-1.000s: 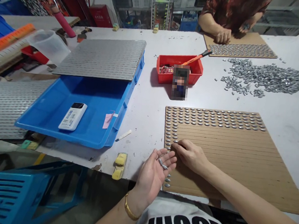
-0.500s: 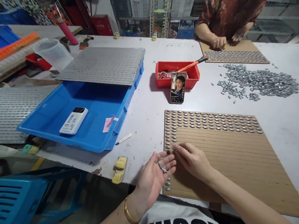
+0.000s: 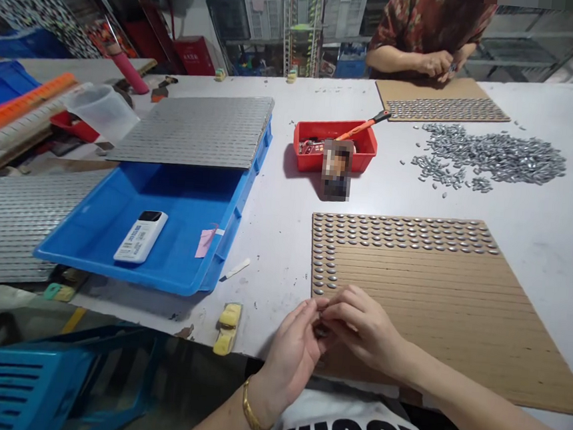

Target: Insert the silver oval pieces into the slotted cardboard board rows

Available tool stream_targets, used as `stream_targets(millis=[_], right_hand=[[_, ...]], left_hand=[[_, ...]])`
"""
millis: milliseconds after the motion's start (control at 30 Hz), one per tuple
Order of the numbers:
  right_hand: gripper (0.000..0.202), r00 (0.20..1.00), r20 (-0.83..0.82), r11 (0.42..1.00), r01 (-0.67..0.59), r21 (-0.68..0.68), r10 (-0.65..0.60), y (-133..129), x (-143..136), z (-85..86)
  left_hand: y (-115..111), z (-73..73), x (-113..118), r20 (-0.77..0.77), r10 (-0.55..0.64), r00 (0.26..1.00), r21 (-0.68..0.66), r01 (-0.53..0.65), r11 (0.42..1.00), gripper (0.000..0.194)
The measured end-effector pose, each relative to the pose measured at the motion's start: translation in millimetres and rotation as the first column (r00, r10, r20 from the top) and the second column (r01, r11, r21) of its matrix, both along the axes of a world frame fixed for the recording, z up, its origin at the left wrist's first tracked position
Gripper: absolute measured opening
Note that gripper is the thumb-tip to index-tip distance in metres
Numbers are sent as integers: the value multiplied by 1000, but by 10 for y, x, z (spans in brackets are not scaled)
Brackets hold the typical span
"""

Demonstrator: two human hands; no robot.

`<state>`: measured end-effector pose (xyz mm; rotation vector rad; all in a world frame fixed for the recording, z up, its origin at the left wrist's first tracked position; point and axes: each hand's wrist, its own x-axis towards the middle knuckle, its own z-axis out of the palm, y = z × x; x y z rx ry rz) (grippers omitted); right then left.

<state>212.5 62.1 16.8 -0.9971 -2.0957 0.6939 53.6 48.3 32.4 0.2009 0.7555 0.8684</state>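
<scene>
My left hand [image 3: 295,349], with a gold bangle [image 3: 250,409] at its wrist, is cupped near the board's lower left corner. A silver oval piece [image 3: 322,332] shows dimly between its curled fingers. My right hand [image 3: 367,326] meets it from the right, fingertips pinched together at the left fingers; what they hold is hidden. Under both lies a grooved cardboard board [image 3: 437,322]. Rows of pointed silver ovals [image 3: 405,231] cover its far edge, and two short columns of silver ovals [image 3: 332,270] run down its left side.
A heap of silver ovals [image 3: 502,153] lies beyond the board. Behind it, a co-worker's hands [image 3: 437,64] are over another board [image 3: 476,111]. A red bin [image 3: 365,148] has a phone [image 3: 336,172] against it. Left stands a blue tray [image 3: 171,272] under a grey ribbed panel [image 3: 198,127].
My right hand has drawn back from the left columns to my left hand, whose flat palm has now curled. The co-worker's hands have come together. The view has shifted slightly.
</scene>
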Motion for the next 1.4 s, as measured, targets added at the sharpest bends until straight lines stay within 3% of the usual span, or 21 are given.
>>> stream_targets(millis=[133,300,433,500,567,633,767,1067,1267,1400], right_hand=[[12,996,-78,993,42,-112,-51,-27,59,61],[24,999,-48,999,-3,-35,2,-108,85,44],[22,999,-23,999,33,10,-33,-130,175,-1],[20,995,1,995,95,5,-95,-111,249,-50],[19,987,41,988,156,13,-156,-81,320,-134],[19,977,97,982,184,45,-188,-53,365,-243],[22,960,212,980,159,117,-182,-27,348,-442],[24,918,330,959,139,248,-218,80,217,-548],[25,865,465,966,77,247,-188,101,229,-562],[25,869,464,973,77,217,-172,115,235,-545]], left_hand=[[-38,-63,-49,-145,-24,989,24,28,999,17],[-66,-117,-39,-203,-39,978,82,57,995,15],[37,-35,-146,-179,-57,982,39,65,997,15],[139,25,-278,-184,61,981,43,-54,998,16],[226,57,-411,-227,320,920,119,-300,946,14],[257,44,-489,-257,424,868,112,-409,906,19],[181,-37,-449,-216,244,945,-42,-258,965,30],[93,-81,-350,-229,158,960,-83,-181,980,21],[35,-154,-294,-229,112,967,-61,-129,990,21],[31,-169,-247,-250,95,963,-41,-109,993,24]])
